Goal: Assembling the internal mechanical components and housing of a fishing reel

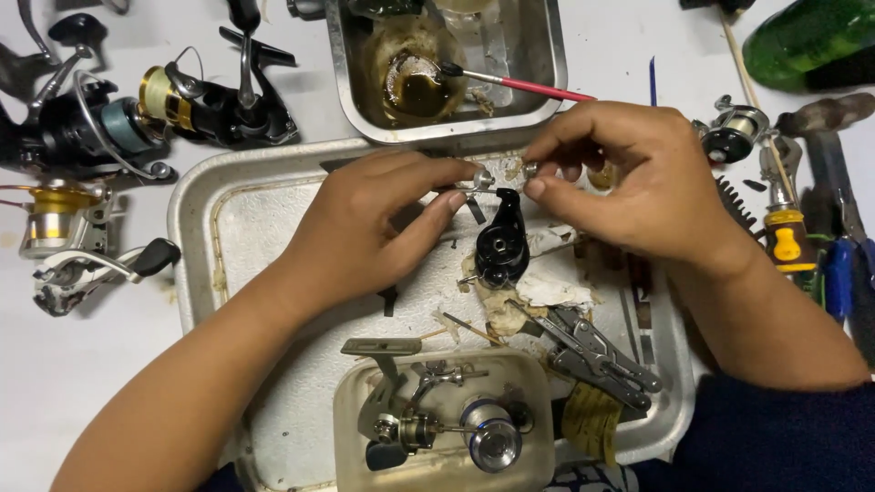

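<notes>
My left hand (378, 228) pinches a thin metal shaft (480, 187) from which a black reel body part (500, 244) hangs over the white metal tray (205, 196). My right hand (624, 178) meets it from the right, with thumb and forefinger closed on a small silver piece (530, 169) at the shaft's end. Both hands hover above crumpled, stained paper (547, 290) in the tray.
A steel pan (538, 64) with oily residue and a red-handled brush (519, 84) sits behind. Several spinning reels (118, 128) lie left. A plastic tub (355, 437) of reel parts and pliers (597, 351) are near me. Screwdrivers (788, 241) and a green bottle (807, 36) lie right.
</notes>
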